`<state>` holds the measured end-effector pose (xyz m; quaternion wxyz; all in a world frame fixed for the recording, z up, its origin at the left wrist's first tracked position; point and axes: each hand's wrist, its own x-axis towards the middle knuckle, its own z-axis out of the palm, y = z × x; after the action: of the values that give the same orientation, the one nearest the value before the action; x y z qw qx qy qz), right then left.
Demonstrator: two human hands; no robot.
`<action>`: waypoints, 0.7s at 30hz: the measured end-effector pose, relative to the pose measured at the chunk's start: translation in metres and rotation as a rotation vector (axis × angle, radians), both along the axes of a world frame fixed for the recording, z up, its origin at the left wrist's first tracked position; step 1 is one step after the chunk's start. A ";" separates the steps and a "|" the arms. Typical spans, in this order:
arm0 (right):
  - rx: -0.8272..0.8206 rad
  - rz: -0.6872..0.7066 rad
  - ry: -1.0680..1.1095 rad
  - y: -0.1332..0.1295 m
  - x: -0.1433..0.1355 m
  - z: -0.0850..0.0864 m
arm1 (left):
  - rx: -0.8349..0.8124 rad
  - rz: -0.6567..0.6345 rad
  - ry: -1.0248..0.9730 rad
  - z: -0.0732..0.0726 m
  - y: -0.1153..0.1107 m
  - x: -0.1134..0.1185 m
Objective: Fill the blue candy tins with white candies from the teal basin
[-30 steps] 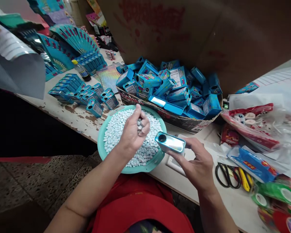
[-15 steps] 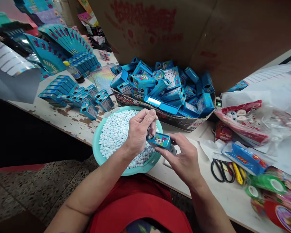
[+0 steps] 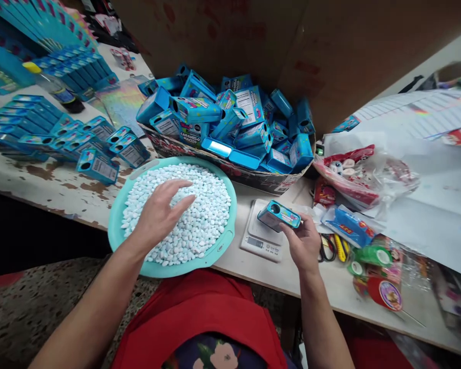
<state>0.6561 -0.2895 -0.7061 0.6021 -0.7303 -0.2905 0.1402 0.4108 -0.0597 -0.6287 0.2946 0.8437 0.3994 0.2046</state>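
My right hand (image 3: 302, 241) grips a blue candy tin (image 3: 279, 215) with a round dark hole in its top, tilted over a small digital scale (image 3: 262, 245). Whether the tin touches the scale's plate I cannot tell. My left hand (image 3: 162, 211) hovers over a turquoise basin (image 3: 115, 225) full of small pale candies (image 3: 194, 225). Its fingers are spread, with nothing between them. Behind the basin and scale stands a cardboard box (image 3: 215, 166) heaped with more blue tins (image 3: 200, 110).
Rows of blue tins (image 3: 98, 166) and a dark bottle with a yellow cap (image 3: 61, 92) stand at left. To the right lie black scissors (image 3: 326, 248), a yellow cutter (image 3: 341, 248), green tape rolls (image 3: 374, 256) and a plastic bag of red packets (image 3: 353, 169). A large cardboard panel (image 3: 292, 46) rises behind.
My left hand has left the tin's opening, moved left over the basin and opened. My right hand has carried the tin right, above the scale. The view has shifted to the right.
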 end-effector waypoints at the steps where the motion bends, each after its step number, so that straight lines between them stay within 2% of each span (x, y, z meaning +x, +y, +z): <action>1: -0.012 -0.023 0.013 -0.004 0.003 -0.011 | -0.025 0.031 0.006 -0.003 -0.001 -0.002; 3: -0.033 -0.042 -0.006 -0.008 0.008 -0.025 | -0.059 0.057 0.010 -0.005 -0.005 -0.004; 5: -0.047 -0.056 -0.116 -0.008 0.013 -0.022 | -0.050 0.028 0.012 -0.007 -0.008 -0.002; 7: -0.037 -0.055 -0.294 0.000 0.019 0.001 | -0.014 -0.018 0.025 -0.009 -0.011 -0.001; 9: -0.018 -0.005 -0.483 0.022 0.025 0.036 | 0.032 -0.048 0.052 -0.013 -0.013 0.001; 11: -0.039 0.131 -0.650 0.060 0.029 0.071 | 0.076 -0.064 0.079 -0.015 -0.015 0.002; 13: -0.121 0.307 -0.743 0.109 0.031 0.092 | 0.103 -0.071 0.083 -0.016 -0.017 0.003; 15: -0.256 0.461 -0.787 0.158 0.033 0.095 | 0.097 -0.073 0.065 -0.015 -0.019 0.004; 17: -0.453 0.557 -0.780 0.195 0.036 0.088 | 0.071 -0.068 0.052 -0.013 -0.020 0.003; 19: -0.577 0.586 -0.758 0.210 0.042 0.082 | 0.050 -0.063 0.043 -0.010 -0.020 0.000; 21: -0.533 0.560 -0.742 0.203 0.050 0.088 | 0.051 -0.050 0.038 -0.009 -0.019 -0.003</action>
<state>0.7062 -0.0868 -0.6182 0.1922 -0.7529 -0.6220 0.0968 0.4076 -0.0784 -0.6373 0.2705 0.8642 0.3785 0.1914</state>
